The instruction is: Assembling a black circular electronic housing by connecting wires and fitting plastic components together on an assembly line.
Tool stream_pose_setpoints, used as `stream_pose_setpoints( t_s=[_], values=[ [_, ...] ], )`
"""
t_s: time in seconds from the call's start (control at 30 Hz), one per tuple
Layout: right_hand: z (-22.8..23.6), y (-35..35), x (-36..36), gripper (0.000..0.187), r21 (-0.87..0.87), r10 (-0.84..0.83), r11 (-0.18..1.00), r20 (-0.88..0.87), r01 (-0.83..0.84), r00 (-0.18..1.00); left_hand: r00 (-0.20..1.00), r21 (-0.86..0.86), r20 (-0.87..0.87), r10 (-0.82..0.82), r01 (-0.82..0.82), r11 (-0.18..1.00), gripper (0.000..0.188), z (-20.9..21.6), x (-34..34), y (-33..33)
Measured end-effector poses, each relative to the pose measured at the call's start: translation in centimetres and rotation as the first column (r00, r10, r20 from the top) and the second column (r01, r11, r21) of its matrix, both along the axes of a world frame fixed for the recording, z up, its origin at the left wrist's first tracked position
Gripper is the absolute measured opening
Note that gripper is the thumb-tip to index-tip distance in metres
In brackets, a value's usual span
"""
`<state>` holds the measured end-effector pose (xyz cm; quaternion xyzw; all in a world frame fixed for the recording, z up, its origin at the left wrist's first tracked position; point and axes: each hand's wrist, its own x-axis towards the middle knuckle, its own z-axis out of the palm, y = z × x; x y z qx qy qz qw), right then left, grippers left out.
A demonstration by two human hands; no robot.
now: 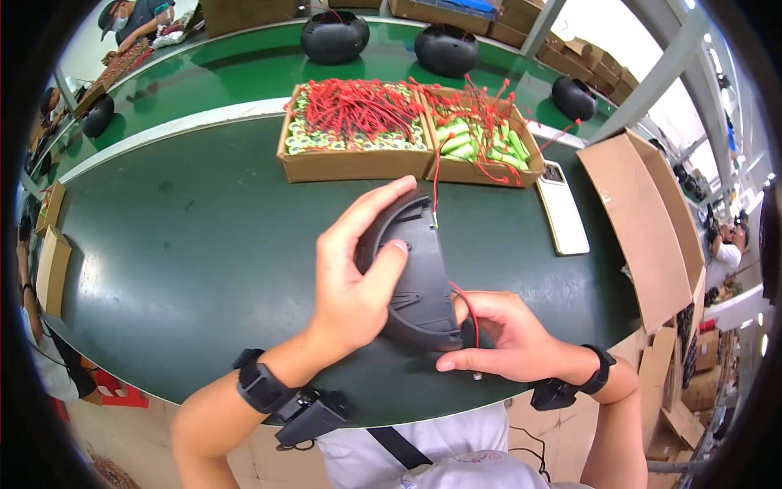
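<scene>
I'm seeing left hand (354, 281) gripping black shell (423, 273); right hand (513, 338) hiding fingertips, hold unclear. I'm favouring steady shell, lower red wire (472, 310) running unpinched.

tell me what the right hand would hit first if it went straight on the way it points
Most likely the curved black shell, just left of the right hand; depth and contact there are unclear.

Bright in here, ceiling lights (764, 345) off right. Pale glare on dark green tabletop (204, 228), left side. Black half-shell (420, 273) mid-view reads sharp; far-right background soft. Upper right washed out. Straight edges bow, corners black.
</scene>
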<state>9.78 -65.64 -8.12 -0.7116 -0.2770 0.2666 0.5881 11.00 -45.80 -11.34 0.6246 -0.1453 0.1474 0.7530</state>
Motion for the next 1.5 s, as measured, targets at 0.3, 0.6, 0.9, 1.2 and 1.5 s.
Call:
stream_pose_setpoints(
  t_s=[0.3, 0.6, 0.9, 1.2, 1.5],
  values=[
    [2.5, -2.0, 2.7, 0.024, -0.149, -0.032, 0.989, -0.169, 0.006, 0.985, 0.979, 0.257, 0.0, -0.202, 0.195, 0.947, 0.065, 0.0, 0.6, 0.8],
    [0.5, -2.5, 4.6, 0.016, -0.147, 0.03, 0.981, 0.754, 0.124, 0.657, 0.893, 0.637, 0.41, -0.186, -0.134, 0.76, 0.047, 1.4, 0.9, 0.6],
    [0.6, -2.9, 3.9, 0.015, -0.145, 0.062, 0.981, 0.865, 0.13, 0.498, 0.9, 0.688, 0.365, -0.238, -0.089, 0.72, 0.047, 1.3, 1.0, 0.5],
    [3.2, -2.5, 3.8, 0.023, -0.335, 0.309, 0.918, 0.939, 0.21, 0.148, 0.904, 0.678, 0.335, -0.266, -0.036, 0.734, 0.042, 1.6, 0.9, 0.5],
    [7.9, 0.9, 3.5, 0.029, -0.443, 0.461, 0.872, 0.886, 0.207, -0.046, 0.903, 0.625, 0.346, -0.256, -0.018, 0.78, 0.034, 1.9, 1.1, -0.1]
  ],
)
